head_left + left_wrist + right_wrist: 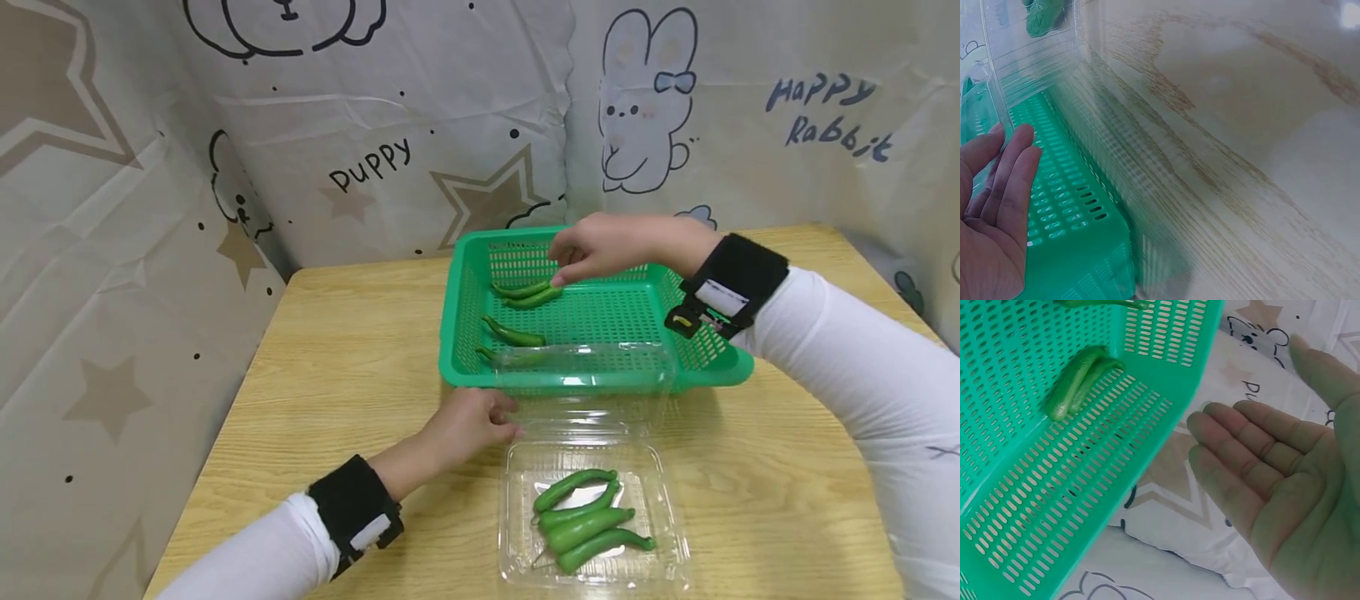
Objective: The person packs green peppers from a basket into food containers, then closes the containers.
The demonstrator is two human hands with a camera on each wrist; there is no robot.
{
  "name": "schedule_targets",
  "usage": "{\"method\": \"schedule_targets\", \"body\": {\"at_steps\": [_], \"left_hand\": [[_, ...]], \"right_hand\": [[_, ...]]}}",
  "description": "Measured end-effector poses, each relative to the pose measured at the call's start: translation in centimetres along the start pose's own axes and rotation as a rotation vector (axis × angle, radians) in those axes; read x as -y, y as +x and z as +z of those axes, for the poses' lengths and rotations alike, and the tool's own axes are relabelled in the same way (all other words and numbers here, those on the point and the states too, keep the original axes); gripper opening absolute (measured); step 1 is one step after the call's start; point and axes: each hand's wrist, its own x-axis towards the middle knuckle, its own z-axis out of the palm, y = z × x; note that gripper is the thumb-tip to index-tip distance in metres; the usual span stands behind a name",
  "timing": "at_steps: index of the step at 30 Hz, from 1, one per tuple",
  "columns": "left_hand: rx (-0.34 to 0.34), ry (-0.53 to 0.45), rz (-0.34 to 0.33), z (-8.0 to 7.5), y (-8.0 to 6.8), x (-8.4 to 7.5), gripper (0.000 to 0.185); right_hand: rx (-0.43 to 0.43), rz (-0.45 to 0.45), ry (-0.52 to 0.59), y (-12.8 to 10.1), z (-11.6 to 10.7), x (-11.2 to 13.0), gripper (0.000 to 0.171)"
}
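Observation:
My left hand (468, 429) pinches the side edge of the clear plastic lid (999, 103) between thumb and fingers. That lid belongs to a hinged clear plastic box (510, 517) and leans back onto the basket's near rim. Several green chili peppers (588, 529) lie side by side in the box's base. Over the left part of a green plastic basket (448, 333), my right hand (603, 246) hovers with relaxed fingers and nothing in it. Just below its fingertips two green chili peppers (1079, 384) rest together on the basket floor. Another chili pepper (513, 333) lies nearer the front, one more partly behind the lid.
Basket and box stand on a light wooden table (345, 350), the basket behind the box. A cloth (300, 167) printed with cartoon animals and stars hangs behind and to the left of the table.

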Motion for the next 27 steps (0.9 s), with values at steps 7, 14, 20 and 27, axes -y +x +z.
{"method": "schedule_targets", "body": {"at_steps": [7,14,20,27], "left_hand": [[0.002,0.027,0.002,-0.1,0.0,-0.1,0.03],[0.005,0.028,-0.009,0.1,-0.1,-0.2,0.033],[0.015,-0.018,-0.019,0.3,0.0,-0.3,0.036],[0.01,-0.021,-0.001,0.4,0.0,0.0,0.034]], "right_hand": [[0.032,0.021,-0.005,2.3,0.1,-1.2,0.05],[0.059,0.012,-0.052,4.2,1.6,-2.7,0.047],[0.09,0.05,-0.061,5.1,3.1,-3.5,0.051],[0.095,0.068,-0.067,6.2,4.7,-4.2,0.052]]}}
